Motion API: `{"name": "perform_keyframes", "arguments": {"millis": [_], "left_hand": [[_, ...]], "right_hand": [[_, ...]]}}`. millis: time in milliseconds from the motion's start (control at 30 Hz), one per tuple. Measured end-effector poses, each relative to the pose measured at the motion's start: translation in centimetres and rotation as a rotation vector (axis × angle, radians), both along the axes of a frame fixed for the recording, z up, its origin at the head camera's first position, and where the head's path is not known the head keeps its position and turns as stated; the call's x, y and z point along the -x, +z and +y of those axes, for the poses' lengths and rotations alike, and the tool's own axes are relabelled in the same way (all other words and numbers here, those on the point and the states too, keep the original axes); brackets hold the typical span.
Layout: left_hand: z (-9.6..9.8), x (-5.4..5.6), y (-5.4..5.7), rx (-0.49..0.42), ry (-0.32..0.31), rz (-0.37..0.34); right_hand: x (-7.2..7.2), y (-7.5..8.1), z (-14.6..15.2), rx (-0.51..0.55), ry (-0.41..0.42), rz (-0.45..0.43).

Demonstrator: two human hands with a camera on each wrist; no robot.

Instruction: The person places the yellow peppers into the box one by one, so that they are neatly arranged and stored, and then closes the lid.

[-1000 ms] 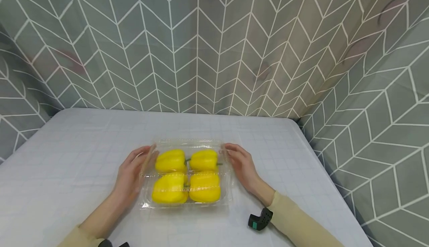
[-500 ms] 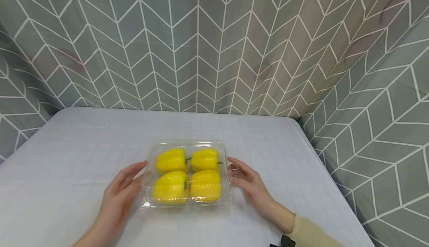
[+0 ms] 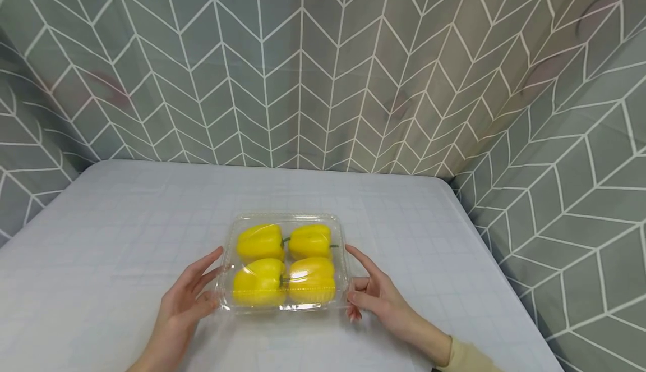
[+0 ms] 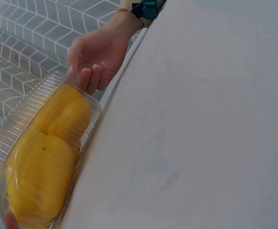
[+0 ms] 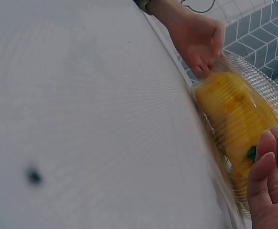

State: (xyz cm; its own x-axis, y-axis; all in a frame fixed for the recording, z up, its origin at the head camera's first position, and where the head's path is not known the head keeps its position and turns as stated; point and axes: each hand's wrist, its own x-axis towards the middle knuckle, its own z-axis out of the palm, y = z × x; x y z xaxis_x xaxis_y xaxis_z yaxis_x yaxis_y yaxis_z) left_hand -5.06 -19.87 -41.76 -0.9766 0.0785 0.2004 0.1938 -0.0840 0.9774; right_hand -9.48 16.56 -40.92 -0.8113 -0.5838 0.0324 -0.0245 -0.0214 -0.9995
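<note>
A clear plastic clamshell container [image 3: 287, 219] lies on the table, its lid down over several yellow bell peppers [image 3: 259, 243]. Green stems show between them. At the container's left side, my left hand [image 3: 176, 310] pinches the edge near the front corner, index finger stretched along the wall. My right hand [image 3: 383, 302] pinches the front right corner, thumb above and other fingers curled lower; its index finger points along the side. In the left wrist view the right hand [image 4: 101, 57] meets the container's far end. The right wrist view shows the left hand [image 5: 194, 40] at the opposite end.
A white cloth covers the table [image 3: 151, 209]. Grey curtain [image 3: 303, 69] with white chevron lines hangs behind it and along both sides. A beige sleeve [image 3: 466, 355] shows at the lower right.
Both hands have moved from the container's rear side edges toward its front corners. The right hand's lower fingers have curled in at the corner. The container has barely shifted.
</note>
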Motion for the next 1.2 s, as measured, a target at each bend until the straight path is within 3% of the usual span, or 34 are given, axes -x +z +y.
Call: {"name": "perform_keyframes", "arguments": {"millis": [467, 700, 800, 967, 1200], "left_hand": [[0.4, 0.0, -0.5, 0.001, -0.011, -0.052], [0.3, -0.2, -0.9, -0.037, -0.042, 0.011], [0.4, -0.3, -0.9, -0.044, -0.046, 0.005], [0.5, -0.1, -0.8, -0.017, -0.012, -0.04], [0.8, -0.2, -0.7, 0.05, 0.056, -0.005]], "right_hand": [[-0.2, -0.8, 0.2, 0.122, -0.037, -0.112], [-0.3, -0.9, 0.3, 0.127, -0.051, -0.117], [-0.5, -1.0, 0.3, 0.114, -0.069, -0.124], [-0.6, -1.3, 0.4, 0.104, -0.078, -0.028], [-0.4, -1.7, 0.6, 0.066, -0.167, 0.135]]}}
